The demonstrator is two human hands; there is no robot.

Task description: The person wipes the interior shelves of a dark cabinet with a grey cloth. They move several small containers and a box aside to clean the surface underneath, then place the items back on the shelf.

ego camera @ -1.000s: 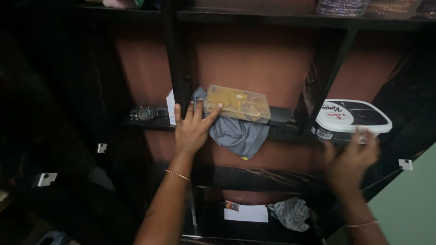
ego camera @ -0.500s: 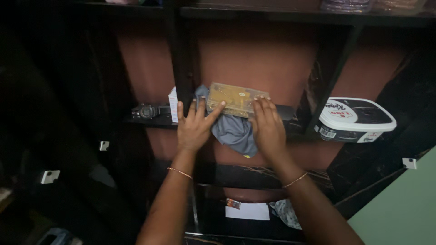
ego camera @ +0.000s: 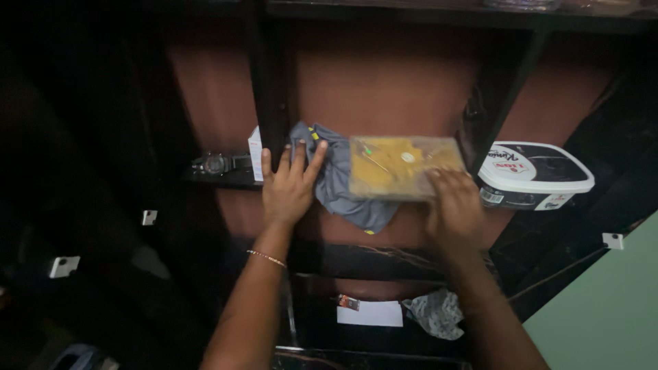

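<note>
The right hand [ego camera: 456,209] grips the near edge of a yellow clear box [ego camera: 404,166]. The left hand [ego camera: 289,186] lies flat, fingers spread, on a grey cloth [ego camera: 343,181] hanging over the shelf [ego camera: 226,179] edge, left of the box.

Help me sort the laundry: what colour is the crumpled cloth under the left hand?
Grey crumpled cloth, with a small yellow mark near its top edge; the head view shows it under the left hand.

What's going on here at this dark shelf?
A person is working at a dark shelf. The left hand lies flat on a grey cloth that hangs over the shelf edge. The right hand holds a clear box with yellowish contents from below, above the cloth. A white tub with a dark lid sits to the right, a wristwatch to the left.
</note>
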